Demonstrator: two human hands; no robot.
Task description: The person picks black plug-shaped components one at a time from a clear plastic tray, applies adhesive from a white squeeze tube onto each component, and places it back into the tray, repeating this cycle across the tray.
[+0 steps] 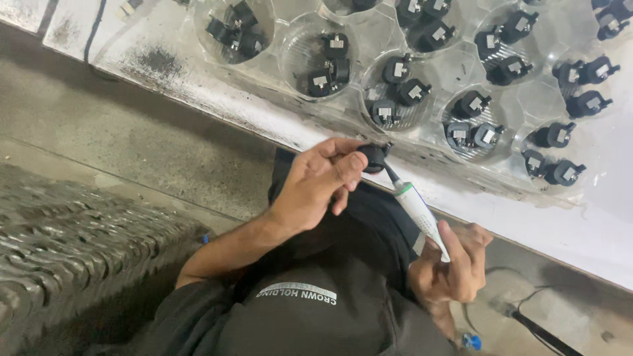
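My left hand (316, 184) pinches a black plastic part (374, 157); right hand (452, 264) grips the white tube (422, 214), nozzle touching the part. Best squeeze lightly, steady, below the clear tray (428, 142).

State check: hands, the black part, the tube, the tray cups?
left hand: gripping a small black part
black part: held at the table edge, tube nozzle touching it
right hand: gripping the white tube
white tube: tilted, nozzle up
clear tray: cups each hold a few black parts
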